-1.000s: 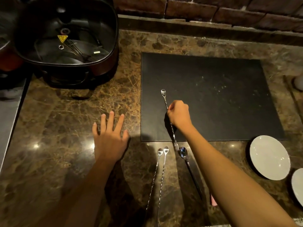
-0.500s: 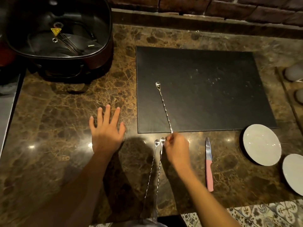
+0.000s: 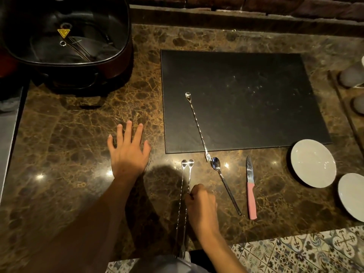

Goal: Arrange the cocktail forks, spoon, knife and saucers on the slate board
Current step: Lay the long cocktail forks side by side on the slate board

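Observation:
A black slate board (image 3: 256, 91) lies on the marble counter. One long twisted cocktail fork (image 3: 197, 123) rests slanted on it, its tines past the near edge. Two more cocktail forks (image 3: 184, 182) lie side by side on the counter in front. My right hand (image 3: 201, 205) curls its fingers around the right one of the pair at mid-handle. My left hand (image 3: 128, 152) lies flat on the counter, fingers spread. A spoon (image 3: 224, 184), a pink-handled knife (image 3: 250, 186) and two white saucers (image 3: 313, 163) (image 3: 352, 196) sit to the right.
A big black electric pot (image 3: 65, 38) stands at the back left. A brick wall with a ledge runs along the back. White cups (image 3: 352, 75) sit on a tray at the right edge. The counter's near edge drops to a patterned tile floor (image 3: 295, 253).
My right hand let go of the fork on the slate board and drew back toward me, closing on one of the two forks on the counter. The left hand stayed put.

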`<state>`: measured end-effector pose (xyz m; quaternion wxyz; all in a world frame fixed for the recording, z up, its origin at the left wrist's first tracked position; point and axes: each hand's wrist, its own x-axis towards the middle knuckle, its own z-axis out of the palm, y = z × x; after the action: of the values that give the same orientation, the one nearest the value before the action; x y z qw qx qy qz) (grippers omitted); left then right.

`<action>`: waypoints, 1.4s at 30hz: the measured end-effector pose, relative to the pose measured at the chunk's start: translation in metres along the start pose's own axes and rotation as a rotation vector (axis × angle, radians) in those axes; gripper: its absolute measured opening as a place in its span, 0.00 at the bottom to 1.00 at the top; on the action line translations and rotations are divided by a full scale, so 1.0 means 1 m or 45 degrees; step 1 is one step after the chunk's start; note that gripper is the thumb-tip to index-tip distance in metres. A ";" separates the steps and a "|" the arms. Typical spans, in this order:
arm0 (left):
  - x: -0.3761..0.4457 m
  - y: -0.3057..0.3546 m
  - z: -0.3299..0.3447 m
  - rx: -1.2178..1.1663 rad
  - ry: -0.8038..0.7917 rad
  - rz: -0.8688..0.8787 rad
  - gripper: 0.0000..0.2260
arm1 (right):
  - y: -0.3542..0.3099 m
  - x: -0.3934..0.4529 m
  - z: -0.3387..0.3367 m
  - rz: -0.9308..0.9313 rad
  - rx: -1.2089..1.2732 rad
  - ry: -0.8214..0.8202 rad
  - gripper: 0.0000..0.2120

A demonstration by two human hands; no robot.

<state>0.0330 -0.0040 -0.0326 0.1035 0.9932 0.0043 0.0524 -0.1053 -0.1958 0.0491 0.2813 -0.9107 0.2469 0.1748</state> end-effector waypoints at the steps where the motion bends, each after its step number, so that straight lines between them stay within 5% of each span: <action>1: 0.000 0.000 0.000 0.001 0.002 0.000 0.27 | -0.001 -0.002 0.001 0.005 0.008 -0.012 0.04; 6: 0.000 0.000 0.001 0.007 0.019 0.004 0.27 | -0.003 -0.004 0.003 0.029 -0.060 -0.015 0.12; 21: -0.001 0.000 0.003 0.004 0.096 0.014 0.25 | -0.026 0.039 -0.024 -0.153 0.112 0.004 0.06; 32: 0.000 -0.003 0.007 0.076 0.135 0.033 0.24 | -0.113 0.173 -0.051 -0.266 -0.092 0.163 0.03; 42: 0.000 -0.001 0.005 0.086 0.101 0.042 0.24 | -0.118 0.191 -0.046 -0.302 -0.100 0.204 0.02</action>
<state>0.0334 -0.0041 -0.0375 0.0689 0.9932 -0.0061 0.0934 0.1242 -0.2053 0.0478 0.2435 -0.9548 0.1522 0.0767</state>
